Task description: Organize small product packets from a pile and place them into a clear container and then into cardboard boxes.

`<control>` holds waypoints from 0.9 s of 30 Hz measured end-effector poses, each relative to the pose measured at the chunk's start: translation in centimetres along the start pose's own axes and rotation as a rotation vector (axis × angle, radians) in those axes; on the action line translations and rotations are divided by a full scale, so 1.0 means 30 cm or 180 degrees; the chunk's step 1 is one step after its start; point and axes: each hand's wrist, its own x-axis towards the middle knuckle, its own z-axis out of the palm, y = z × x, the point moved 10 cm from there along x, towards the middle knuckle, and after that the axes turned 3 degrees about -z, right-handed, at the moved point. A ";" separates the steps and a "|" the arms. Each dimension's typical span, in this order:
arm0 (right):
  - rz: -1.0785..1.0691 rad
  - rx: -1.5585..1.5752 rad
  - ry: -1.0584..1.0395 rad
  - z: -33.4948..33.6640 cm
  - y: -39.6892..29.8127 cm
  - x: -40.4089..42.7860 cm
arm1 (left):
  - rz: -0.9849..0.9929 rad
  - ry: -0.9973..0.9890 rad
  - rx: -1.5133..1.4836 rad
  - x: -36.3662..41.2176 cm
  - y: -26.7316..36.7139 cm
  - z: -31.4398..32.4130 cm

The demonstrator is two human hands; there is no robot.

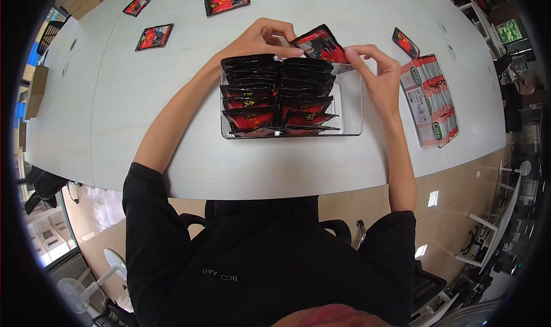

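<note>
A red and black foil packet is held tilted above the far side of a clear plastic bin. My left hand pinches its left corner between thumb and fingers. At its right edge, the thumb and fingers of my right hand grip the foil. Inside the bin, similar packets stand in two rows, a left row and a right row. The right end of the bin shows its bare floor.
On the right stands a second clear container of slim red and white packets. A loose foil packet touches its far end. More packets lie farther back, including one on the left and one near the top. Cardboard boxes sit far left.
</note>
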 end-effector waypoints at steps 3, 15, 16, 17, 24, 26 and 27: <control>0.0030 -0.0153 0.0507 -0.075 -0.014 -0.006 | 0.0029 -0.0092 -0.0007 0.001 0.003 0.001; -0.0327 -0.1080 -0.0333 0.035 0.116 -0.005 | 0.0183 0.1208 0.1568 0.005 0.007 -0.123; -0.0252 -0.1225 -0.0261 0.039 0.121 0.000 | 0.0532 0.1225 0.1764 0.000 0.033 -0.095; -0.0178 -0.1369 -0.0189 0.038 0.126 0.004 | 0.0883 0.1239 0.1958 -0.011 0.056 -0.073; 0.0159 -0.1218 -0.0469 0.022 0.205 -0.006 | 0.0548 0.0689 0.1611 0.007 0.027 -0.036; 0.0478 -0.0215 -0.0098 -0.003 0.247 0.001 | 0.0498 0.0612 0.1429 0.010 0.023 -0.036; 0.0483 -0.0220 -0.0100 -0.007 0.247 0.007 | 0.0411 0.0649 0.1265 0.011 0.017 -0.051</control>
